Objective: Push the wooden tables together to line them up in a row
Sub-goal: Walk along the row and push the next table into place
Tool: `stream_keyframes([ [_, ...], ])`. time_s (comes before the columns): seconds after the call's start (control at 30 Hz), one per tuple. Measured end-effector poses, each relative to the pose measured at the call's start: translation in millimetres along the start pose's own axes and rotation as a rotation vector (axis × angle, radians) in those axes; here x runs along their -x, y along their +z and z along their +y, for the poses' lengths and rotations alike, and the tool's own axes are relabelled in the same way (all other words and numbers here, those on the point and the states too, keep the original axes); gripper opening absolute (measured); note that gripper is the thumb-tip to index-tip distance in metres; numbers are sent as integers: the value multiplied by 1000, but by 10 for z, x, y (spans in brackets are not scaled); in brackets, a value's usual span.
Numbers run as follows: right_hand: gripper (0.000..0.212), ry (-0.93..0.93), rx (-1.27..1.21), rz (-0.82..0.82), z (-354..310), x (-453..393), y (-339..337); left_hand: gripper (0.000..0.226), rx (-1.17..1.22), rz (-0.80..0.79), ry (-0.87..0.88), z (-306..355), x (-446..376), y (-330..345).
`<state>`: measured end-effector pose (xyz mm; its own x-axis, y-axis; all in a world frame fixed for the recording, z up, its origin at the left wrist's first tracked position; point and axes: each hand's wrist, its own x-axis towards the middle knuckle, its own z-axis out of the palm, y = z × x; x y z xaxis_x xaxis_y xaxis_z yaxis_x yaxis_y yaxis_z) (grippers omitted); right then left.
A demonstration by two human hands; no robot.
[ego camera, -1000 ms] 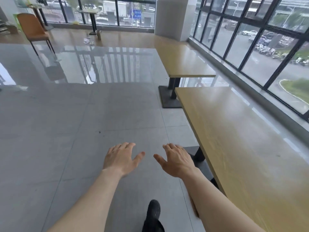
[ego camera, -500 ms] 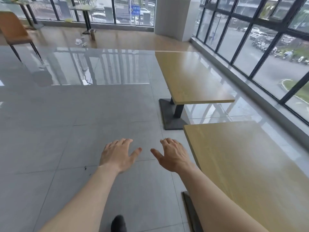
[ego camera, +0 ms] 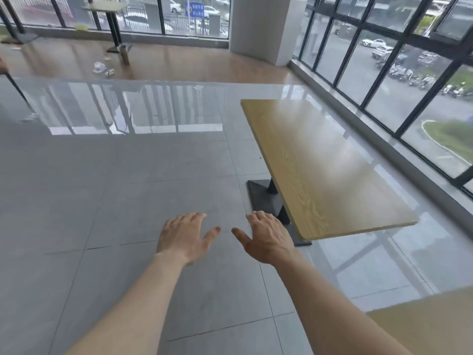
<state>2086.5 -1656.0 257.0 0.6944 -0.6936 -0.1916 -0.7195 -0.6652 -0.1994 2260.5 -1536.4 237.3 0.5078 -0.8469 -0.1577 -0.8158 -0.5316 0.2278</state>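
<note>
A long wooden table (ego camera: 322, 165) on a black pedestal base (ego camera: 263, 193) stands along the windows at the right. The corner of a second wooden table (ego camera: 435, 326) shows at the bottom right, with a floor gap between the two. My left hand (ego camera: 185, 237) and my right hand (ego camera: 266, 237) are stretched out palm down over the grey floor, fingers spread, holding nothing. My right hand is just left of the first table's near corner and touches neither table.
Large windows (ego camera: 399, 67) run along the right side, with a white pillar (ego camera: 263, 26) at the back. A small table (ego camera: 107, 11) and litter (ego camera: 102, 67) sit on the wooden floor strip far back. The grey tiled floor (ego camera: 102, 201) spreads to the left.
The view has advanced along the row: the near table slid down to the bottom right corner and the farther table now fills the right side. Both hands stay open in front.
</note>
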Motion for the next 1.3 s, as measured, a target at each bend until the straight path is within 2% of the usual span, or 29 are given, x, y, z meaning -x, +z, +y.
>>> stream_keyframes([
  [0.27, 75, 6, -10, -26, 316, -2531, -281, 73, -10, -41, 10, -175, -2520, -238],
  [0.47, 74, -8, -39, -30, 548, -4494, -863, 73, -34, -20, -10, -230, -4473, -734],
  [0.77, 72, -25, -26, -46, 628, -6915, -1402, 72, -20, -23, -18, -528, -6898, -1182],
  [1.07, 73, 59, -23, -57, 571, -9590, -1800, 73, 2, -60, 33, -1136, -9656, -1603],
  [1.3, 74, 152, -79, -39, 769, -11160, -2165, 72, -25, -58, 128, -1111, -11488, -2082],
])
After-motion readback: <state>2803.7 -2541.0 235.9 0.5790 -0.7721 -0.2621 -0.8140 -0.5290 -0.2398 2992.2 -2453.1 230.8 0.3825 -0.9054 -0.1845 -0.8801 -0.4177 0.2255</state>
